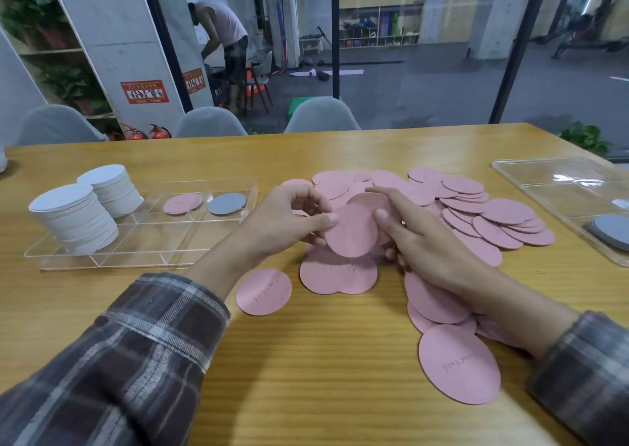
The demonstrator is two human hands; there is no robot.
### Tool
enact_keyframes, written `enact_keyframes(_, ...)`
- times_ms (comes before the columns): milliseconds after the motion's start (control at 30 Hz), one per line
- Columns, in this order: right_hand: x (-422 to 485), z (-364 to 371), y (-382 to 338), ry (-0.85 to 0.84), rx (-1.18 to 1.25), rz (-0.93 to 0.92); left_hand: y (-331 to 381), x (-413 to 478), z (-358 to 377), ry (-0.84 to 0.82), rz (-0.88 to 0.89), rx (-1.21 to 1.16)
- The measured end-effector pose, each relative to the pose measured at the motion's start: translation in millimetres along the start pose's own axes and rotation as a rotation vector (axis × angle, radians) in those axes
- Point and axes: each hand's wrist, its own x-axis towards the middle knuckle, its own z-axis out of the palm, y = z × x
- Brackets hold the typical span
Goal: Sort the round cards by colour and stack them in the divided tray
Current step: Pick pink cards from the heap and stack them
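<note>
At the middle of the tabletop, the left hand and right hand meet above the pink pile and share a held card raised off it. The left fingers and thumb pinch its left rim. The right thumb presses its right rim while the right fingers wrap a few more pinks behind it. Toward the left edge lies the tray: two white stacks fill its left compartments, and a filed card, pink, lies beside a grey card in the far ones. A second tray at the right edge holds grey cards. The step in hand looks like gathering pinks into a bundle. Next, the bundle needs squaring and carrying left, then lowering onto the filed card without straying over the divider into the grey compartment.
</note>
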Motion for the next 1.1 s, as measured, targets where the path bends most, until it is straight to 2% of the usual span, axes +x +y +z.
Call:
enact_keyframes(167,-2,3,-3,-0.019,0.086,0.044,-3,0,14,0.063,-0.012,-0.038)
enact_keyframes(333,-2,5,-2,-0.061,-0.035,0.001,-4,-2,20,0.060,-0.006,-0.004)
enact_keyframes(500,1,0,-3,0.060,-0.298,-0.117,-5,2,7,0.018,0.047,0.312)
enact_keyframes(633,2,-1,-2,0.008,-0.437,-0.140,-4,-2,-7,-0.139,-0.029,0.606)
enact_keyframes(733,4,1,1,-0.067,-0.502,-0.136,0,-4,-15,-0.270,-0.082,0.575)
enact_keyframes(833,5,2,3,-0.069,-0.493,-0.135,0,-4,-13,-0.311,-0.051,0.577)
enact_keyframes(967,4,1,3,-0.042,-0.444,-0.153,-3,-2,-13,-0.310,-0.014,0.526)
enact_keyframes(1100,3,-2,2,-0.005,-0.351,-0.137,-6,1,-16,-0.241,0.024,0.453)
